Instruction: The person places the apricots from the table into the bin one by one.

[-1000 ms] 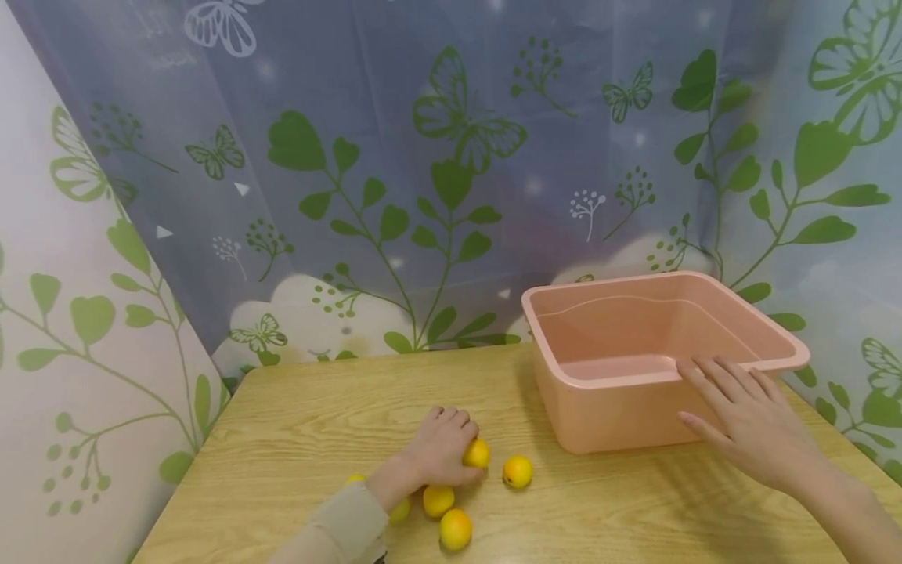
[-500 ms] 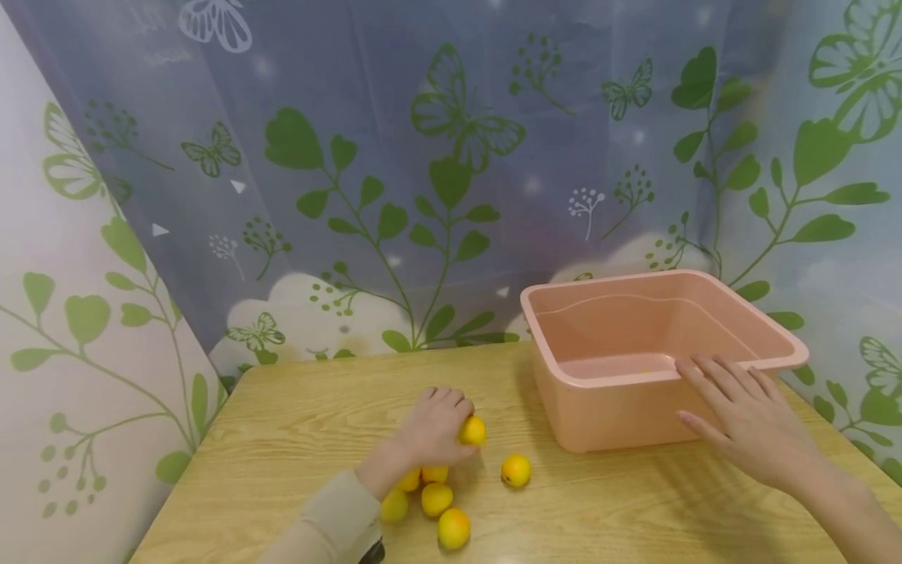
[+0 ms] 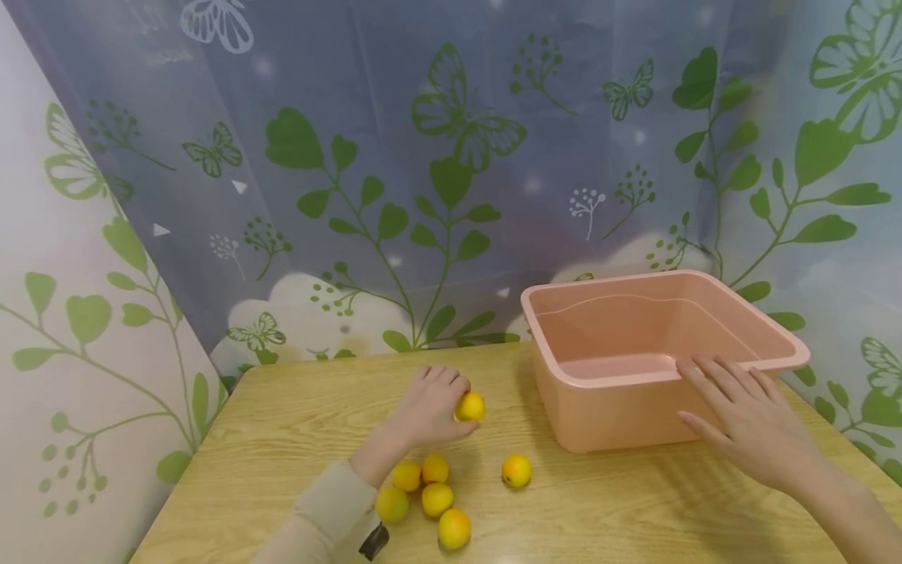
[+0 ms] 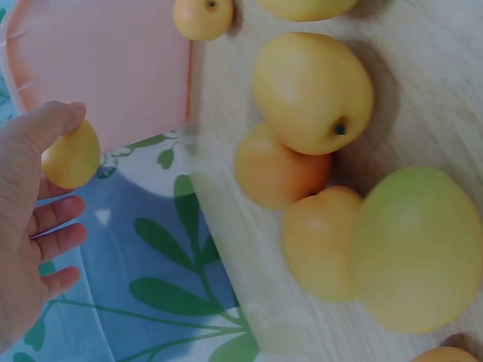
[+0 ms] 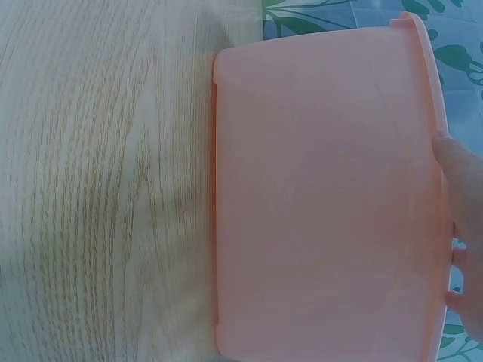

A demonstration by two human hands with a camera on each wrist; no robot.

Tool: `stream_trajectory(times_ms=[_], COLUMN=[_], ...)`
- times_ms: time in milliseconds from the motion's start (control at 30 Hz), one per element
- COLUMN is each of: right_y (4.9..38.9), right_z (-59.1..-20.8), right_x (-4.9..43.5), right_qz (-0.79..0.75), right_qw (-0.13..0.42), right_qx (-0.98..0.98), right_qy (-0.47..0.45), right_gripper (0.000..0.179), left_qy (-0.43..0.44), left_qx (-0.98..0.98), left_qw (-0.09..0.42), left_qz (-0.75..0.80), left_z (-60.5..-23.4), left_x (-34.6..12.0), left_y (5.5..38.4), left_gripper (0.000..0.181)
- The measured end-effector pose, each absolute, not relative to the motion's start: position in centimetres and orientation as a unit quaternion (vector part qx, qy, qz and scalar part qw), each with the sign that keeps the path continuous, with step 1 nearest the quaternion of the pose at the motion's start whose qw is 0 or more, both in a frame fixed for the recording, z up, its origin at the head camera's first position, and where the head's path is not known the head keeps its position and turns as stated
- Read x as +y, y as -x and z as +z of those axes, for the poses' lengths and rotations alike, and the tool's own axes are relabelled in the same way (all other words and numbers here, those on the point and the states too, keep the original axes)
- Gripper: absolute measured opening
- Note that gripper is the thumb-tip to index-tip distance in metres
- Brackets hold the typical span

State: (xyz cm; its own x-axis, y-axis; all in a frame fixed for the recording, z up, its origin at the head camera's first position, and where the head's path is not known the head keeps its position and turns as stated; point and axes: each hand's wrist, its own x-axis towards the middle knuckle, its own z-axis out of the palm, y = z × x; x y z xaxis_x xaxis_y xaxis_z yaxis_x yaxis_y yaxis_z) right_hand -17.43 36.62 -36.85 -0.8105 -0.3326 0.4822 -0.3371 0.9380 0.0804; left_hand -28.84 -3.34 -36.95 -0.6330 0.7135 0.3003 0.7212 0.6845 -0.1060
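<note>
My left hand [image 3: 430, 403] pinches a small yellow apricot-like fruit [image 3: 470, 406] between thumb and fingers, raised over the table to the left of a pink plastic tub [image 3: 627, 413]. In the left wrist view the held fruit [image 4: 72, 156] shows beneath the thumb, the other fingers loosely bent. Several similar fruits, among them a greenish one [image 3: 392, 504], lie clustered near my left forearm. A single fruit [image 3: 517, 471] sits apart, closer to the tub. My right hand [image 3: 750, 419] rests on the tub's near rim with fingers extended; in the right wrist view the thumb [image 5: 456, 162] touches that rim.
The wooden table [image 3: 303, 423] ends at a patterned cloth [image 3: 395, 172] with leaves and butterflies, hung at the back and sides. The tub stands at the table's right rear. A dark strap piece [image 3: 374, 541] shows at my left sleeve.
My left hand has lifted the fruit and moved away from me, uncovering more of the cluster. My right hand and the tub stay where they were.
</note>
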Motion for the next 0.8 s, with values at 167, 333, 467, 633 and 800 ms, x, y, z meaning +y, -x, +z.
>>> stream_trajectory(times_ms=[167,333,467,633,800], right_y=[17.4,17.4,17.4,17.4,17.4], right_z=[-36.9,-36.8,-36.8,-36.8,-36.8], right_x=[36.6,36.5,36.6,36.6,36.6], right_qz=[0.004,0.005,0.005,0.005,0.006], right_qw=[0.255,0.254,0.254,0.251,0.254], right_qx=[-0.951,-0.951,-0.951,-0.952,-0.951], right_qy=[-0.177,-0.176,-0.176,-0.176,-0.177], right_gripper=[0.069,0.068,0.068,0.069,0.069], left_qy=[0.397,0.398,0.398,0.398,0.402], left_qx=[-0.900,-0.895,-0.891,-0.887,-0.885], left_qw=[0.179,0.198,0.216,0.235,0.235], left_qz=[-0.013,-0.018,-0.016,-0.007,-0.005], left_z=[-36.5,-35.9,-35.6,-35.1,-34.4], left_x=[-3.2,-2.9,-2.6,-2.4,-2.2], left_y=[29.2,29.4,29.5,29.6,29.8], left_gripper=[0.046,0.044,0.045,0.045,0.046])
